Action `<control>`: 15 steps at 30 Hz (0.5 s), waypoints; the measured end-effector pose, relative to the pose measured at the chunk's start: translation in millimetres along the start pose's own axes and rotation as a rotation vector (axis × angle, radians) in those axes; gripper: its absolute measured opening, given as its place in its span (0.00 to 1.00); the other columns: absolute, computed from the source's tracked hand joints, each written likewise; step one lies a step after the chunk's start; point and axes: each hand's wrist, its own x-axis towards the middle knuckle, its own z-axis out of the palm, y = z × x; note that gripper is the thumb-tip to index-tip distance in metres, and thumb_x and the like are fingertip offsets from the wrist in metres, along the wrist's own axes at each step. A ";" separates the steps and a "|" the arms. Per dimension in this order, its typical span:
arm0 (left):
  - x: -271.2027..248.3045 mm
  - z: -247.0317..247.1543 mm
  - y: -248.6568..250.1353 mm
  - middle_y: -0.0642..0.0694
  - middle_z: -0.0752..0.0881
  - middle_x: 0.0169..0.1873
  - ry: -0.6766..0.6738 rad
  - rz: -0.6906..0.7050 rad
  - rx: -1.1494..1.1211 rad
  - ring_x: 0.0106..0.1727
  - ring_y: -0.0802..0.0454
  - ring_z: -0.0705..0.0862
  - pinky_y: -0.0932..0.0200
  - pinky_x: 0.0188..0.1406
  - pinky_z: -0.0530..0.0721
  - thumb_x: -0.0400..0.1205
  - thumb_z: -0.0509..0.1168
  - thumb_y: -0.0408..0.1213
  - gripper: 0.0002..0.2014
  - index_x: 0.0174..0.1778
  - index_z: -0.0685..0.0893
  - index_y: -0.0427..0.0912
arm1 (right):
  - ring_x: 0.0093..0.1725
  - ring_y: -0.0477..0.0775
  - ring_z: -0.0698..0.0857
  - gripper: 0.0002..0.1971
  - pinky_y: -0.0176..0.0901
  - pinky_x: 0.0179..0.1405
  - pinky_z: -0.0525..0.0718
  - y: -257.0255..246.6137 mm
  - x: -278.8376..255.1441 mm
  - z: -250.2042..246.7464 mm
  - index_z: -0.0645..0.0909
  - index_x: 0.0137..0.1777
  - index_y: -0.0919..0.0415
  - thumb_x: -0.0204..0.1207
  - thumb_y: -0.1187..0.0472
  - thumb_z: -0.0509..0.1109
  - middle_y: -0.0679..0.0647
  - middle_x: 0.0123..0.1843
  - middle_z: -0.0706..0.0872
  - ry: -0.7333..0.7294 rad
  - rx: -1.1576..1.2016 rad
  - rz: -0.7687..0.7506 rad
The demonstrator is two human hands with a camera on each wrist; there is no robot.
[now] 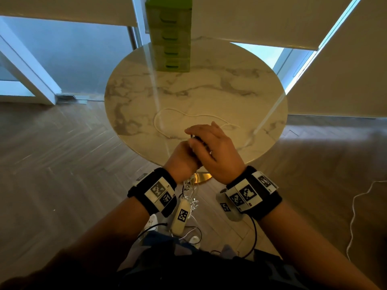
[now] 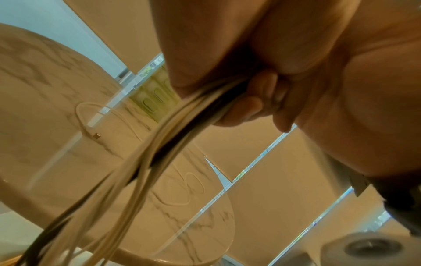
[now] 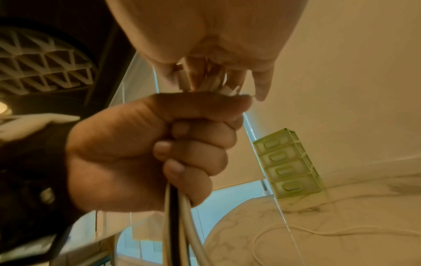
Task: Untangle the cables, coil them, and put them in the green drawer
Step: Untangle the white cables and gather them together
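Observation:
My left hand (image 1: 183, 158) is closed in a fist round a bundle of white and black cables (image 3: 177, 225), which hangs down below it (image 2: 164, 140) over the near table edge. My right hand (image 1: 206, 144) lies over the top of that fist. Its fingers (image 3: 262, 84) curl down onto the connector ends (image 3: 205, 81) sticking out of the bundle. A separate white cable (image 1: 167, 119) lies loose on the round marble table (image 1: 219, 84). The green drawer unit (image 1: 170, 38) stands at the table's far edge, all its drawers closed.
The table stands on a gold base (image 1: 202, 177) over wooden flooring. Another thin white cable (image 1: 356, 208) trails on the floor at the right. Window frames and a blind rise behind the table.

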 end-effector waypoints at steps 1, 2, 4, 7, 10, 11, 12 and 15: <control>-0.6 0.7 0.0 0.58 0.79 0.22 0.003 0.012 0.004 0.23 0.74 0.79 0.77 0.26 0.71 0.76 0.62 0.15 0.18 0.32 0.77 0.45 | 0.61 0.51 0.81 0.18 0.58 0.70 0.73 2.8 0.6 0.3 0.81 0.62 0.63 0.80 0.56 0.56 0.56 0.59 0.85 0.053 0.048 0.035; -1.5 1.0 2.1 0.57 0.80 0.17 0.003 0.021 -0.019 0.21 0.73 0.79 0.78 0.24 0.71 0.75 0.63 0.14 0.20 0.30 0.76 0.45 | 0.61 0.52 0.81 0.19 0.54 0.66 0.77 6.4 0.9 0.7 0.80 0.62 0.64 0.81 0.57 0.53 0.57 0.59 0.85 0.086 0.090 0.073; -2.9 -1.3 3.8 0.61 0.82 0.17 -0.014 0.055 -0.046 0.22 0.71 0.79 0.79 0.24 0.71 0.73 0.64 0.13 0.20 0.29 0.76 0.46 | 0.60 0.55 0.82 0.20 0.49 0.61 0.79 11.6 -0.9 2.5 0.79 0.62 0.67 0.81 0.58 0.51 0.60 0.59 0.84 0.072 0.115 0.086; -0.1 -3.3 -0.3 0.63 0.85 0.24 -0.018 0.053 -0.011 0.29 0.70 0.82 0.76 0.30 0.76 0.72 0.66 0.15 0.19 0.33 0.78 0.47 | 0.64 0.57 0.80 0.20 0.44 0.66 0.76 15.1 -3.5 1.3 0.77 0.65 0.69 0.83 0.60 0.51 0.62 0.63 0.82 -0.015 0.034 -0.003; -6.5 3.4 -0.3 0.52 0.89 0.38 -0.048 -0.021 0.063 0.39 0.68 0.85 0.75 0.35 0.77 0.76 0.67 0.20 0.10 0.45 0.82 0.41 | 0.74 0.51 0.71 0.23 0.42 0.75 0.68 8.6 0.6 -5.8 0.69 0.74 0.64 0.84 0.54 0.50 0.59 0.73 0.75 -0.114 0.065 0.012; -12.1 4.7 -0.5 0.41 0.88 0.48 -0.039 -0.037 0.093 0.48 0.59 0.86 0.78 0.36 0.77 0.77 0.65 0.20 0.11 0.54 0.82 0.33 | 0.72 0.48 0.72 0.24 0.47 0.76 0.68 4.4 0.0 -4.5 0.69 0.75 0.63 0.83 0.53 0.50 0.58 0.72 0.76 -0.162 0.074 0.022; -18.9 5.2 -3.5 0.34 0.85 0.56 -0.031 -0.052 0.091 0.56 0.49 0.84 0.81 0.37 0.77 0.78 0.64 0.20 0.15 0.61 0.79 0.28 | 0.69 0.46 0.74 0.24 0.50 0.75 0.69 0.5 -3.5 -1.5 0.71 0.73 0.63 0.83 0.51 0.50 0.57 0.70 0.78 -0.208 0.072 0.026; -38.4 -1.4 -17.2 0.51 0.90 0.45 -0.084 -0.071 -0.050 0.49 0.59 0.87 0.77 0.36 0.78 0.78 0.66 0.23 0.10 0.52 0.82 0.39 | 0.67 0.37 0.75 0.27 0.35 0.67 0.73 3.4 -27.8 10.0 0.67 0.76 0.57 0.80 0.45 0.54 0.50 0.71 0.77 -0.285 0.261 0.143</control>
